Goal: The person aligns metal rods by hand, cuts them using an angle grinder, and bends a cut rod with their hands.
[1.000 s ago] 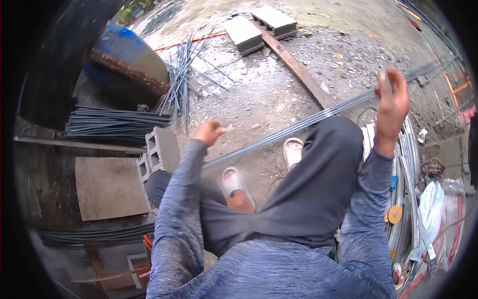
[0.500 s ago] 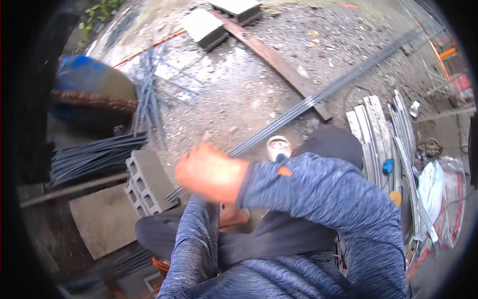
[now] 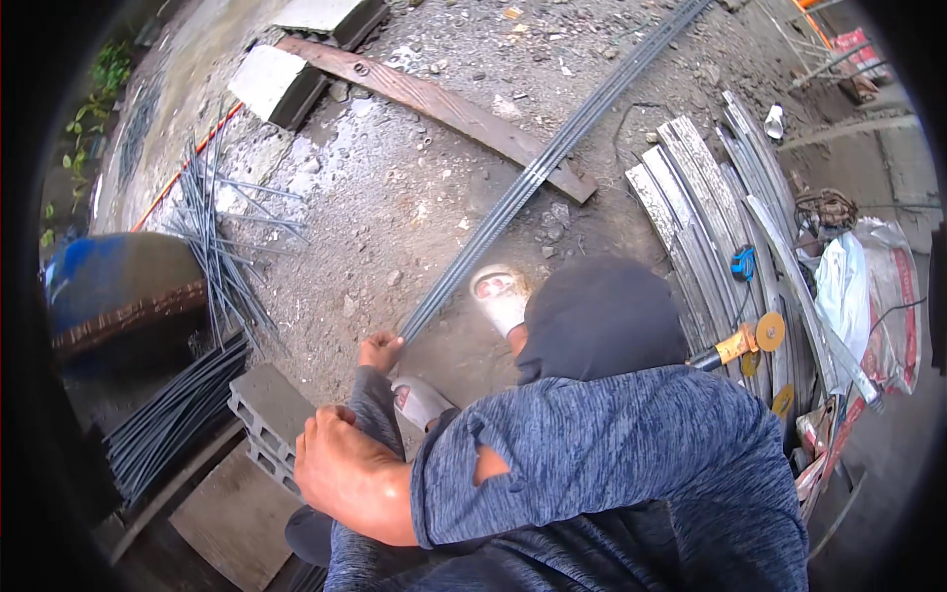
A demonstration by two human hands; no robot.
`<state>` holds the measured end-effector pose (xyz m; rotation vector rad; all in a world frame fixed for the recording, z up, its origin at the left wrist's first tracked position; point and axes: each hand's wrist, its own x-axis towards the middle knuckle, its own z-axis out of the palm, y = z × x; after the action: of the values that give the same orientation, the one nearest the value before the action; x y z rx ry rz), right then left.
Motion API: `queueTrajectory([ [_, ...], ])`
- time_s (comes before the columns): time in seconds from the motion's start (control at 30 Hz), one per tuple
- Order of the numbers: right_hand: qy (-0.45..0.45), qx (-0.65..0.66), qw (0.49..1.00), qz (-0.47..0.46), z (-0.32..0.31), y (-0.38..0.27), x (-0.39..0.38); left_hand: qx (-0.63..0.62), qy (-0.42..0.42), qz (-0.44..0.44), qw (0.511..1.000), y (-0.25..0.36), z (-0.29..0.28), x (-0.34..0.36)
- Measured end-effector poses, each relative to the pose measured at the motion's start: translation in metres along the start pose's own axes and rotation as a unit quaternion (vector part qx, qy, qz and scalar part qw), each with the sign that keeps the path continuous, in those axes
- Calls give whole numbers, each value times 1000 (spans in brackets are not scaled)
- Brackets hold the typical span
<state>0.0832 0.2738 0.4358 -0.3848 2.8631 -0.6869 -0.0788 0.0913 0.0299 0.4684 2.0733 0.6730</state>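
Observation:
The long bundle of thin grey steel bars runs from the upper right down to my left hand. That hand is closed at the bundle's near end, fingers pinched against the bars. Across my left forearm lies my right arm. My right hand is curled closed beside the grey hollow concrete block; whatever it holds, if anything, is hidden under the fingers. Sleeve and hands cover any part of the bars beyond my left hand. Farther up, the bundle crosses over a reddish-brown wooden plank.
To the left are a blue drum, loose steel bars and a bent pile of bars. At right lie metal channels, a blue tape measure, an angle grinder and sacks. A pale block supports the plank's far end.
My right hand has moved down and left, nearer to me, no longer smeared by motion. My left hand has come into sight at the bars. The whole view has shifted.

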Motion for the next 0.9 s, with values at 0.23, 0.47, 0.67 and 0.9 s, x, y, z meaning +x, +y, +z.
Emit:
queueTrajectory([
  [0.23,3,-36,997,68,-14,-5,-13,2,-3,-14,1000,-5,2,13],
  [0.47,-3,-18,999,41,-6,-8,-12,-7,-24,-36,999,-20,-2,18],
  [0.67,-10,-13,999,41,2,-12,-5,30,-2,5,1000,-17,10,18],
  [0.9,-11,-5,999,34,5,-15,2,-1,50,29,998,-17,11,8],
])
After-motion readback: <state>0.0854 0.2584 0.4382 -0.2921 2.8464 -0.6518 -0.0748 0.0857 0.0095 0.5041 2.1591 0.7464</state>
